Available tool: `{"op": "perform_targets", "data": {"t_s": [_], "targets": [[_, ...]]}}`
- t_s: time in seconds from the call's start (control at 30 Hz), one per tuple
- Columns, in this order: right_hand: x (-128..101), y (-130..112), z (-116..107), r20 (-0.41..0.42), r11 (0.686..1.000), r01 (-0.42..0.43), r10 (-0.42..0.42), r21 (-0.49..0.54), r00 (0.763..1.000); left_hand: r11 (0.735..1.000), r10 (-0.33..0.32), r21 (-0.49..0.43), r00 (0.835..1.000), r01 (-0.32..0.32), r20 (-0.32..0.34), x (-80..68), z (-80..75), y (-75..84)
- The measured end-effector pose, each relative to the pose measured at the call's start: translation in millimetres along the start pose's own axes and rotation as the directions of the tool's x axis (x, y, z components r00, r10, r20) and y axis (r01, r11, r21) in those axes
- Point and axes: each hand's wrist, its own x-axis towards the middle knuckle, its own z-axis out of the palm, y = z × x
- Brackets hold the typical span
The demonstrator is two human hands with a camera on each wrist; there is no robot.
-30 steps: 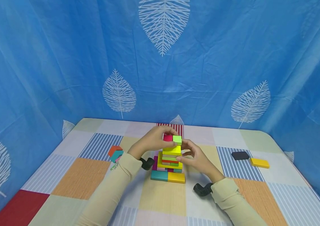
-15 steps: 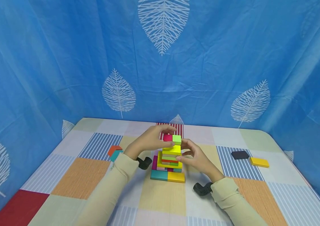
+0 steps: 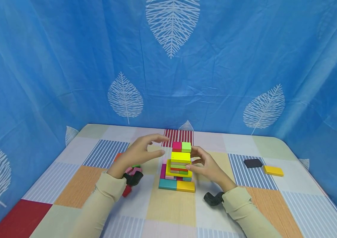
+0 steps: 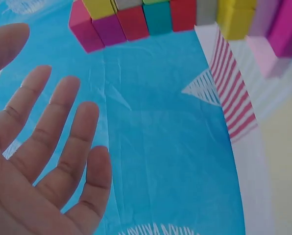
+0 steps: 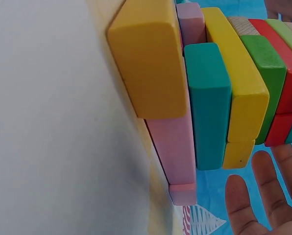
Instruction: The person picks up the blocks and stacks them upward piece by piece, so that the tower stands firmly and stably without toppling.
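Since a second ago my left hand (image 3: pixel 140 152) has let go and drawn back, fingers spread and grip wide, while my right hand (image 3: pixel 206 166) rests relaxed fingertips against the stacked tower of coloured wooden blocks (image 3: pixel 178 168) standing mid-table (image 3: pixel 168 208), its magenta and lime-green cubes (image 3: pixel 181 146) on top.

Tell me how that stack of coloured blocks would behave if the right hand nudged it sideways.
The stack of blocks would probably shed its upper layers rather than slide whole: the blocks lie loose and stepped, narrowing upward. The red and green pair on top looks likeliest to fall first. The blocks seem rigid painted wood, so likely no bending. The right hand is at its side, the left hand apart.
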Motion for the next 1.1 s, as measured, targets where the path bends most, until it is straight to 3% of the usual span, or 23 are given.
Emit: {"op": "perform_targets", "data": {"t_s": [0.23,0.57,0.77,0.9,1.1], "targets": [[1,-1,1,0.004,1.000,0.008,-0.008,0.001,1.000,0.999,-0.005,-0.038,1.000,0.005,0.010,-22.3,-13.5,-22.0],[1,-1,2,-0.001,0.999,-0.024,0.024,-0.023,1.000,0.987,-0.150,-0.034,0.983,0.155,0.106,-42.2,-22.8,-54.7],[1,-2,2,-0.001,0.999,-0.032,0.032,-0.023,0.999,0.973,-0.226,-0.023,0.965,0.231,0.130,-44.8,-23.5,-62.5],[1,-1,2,0.005,1.000,-0.017,0.017,-0.025,1.000,0.952,-0.305,0.037,0.942,0.303,0.140,-46.0,-22.2,-64.1],[1,-1,1,0.013,1.000,0.003,-0.002,-0.028,1.000,0.943,-0.331,0.092,0.929,0.320,0.162,-48.1,-19.1,-63.3]]}}
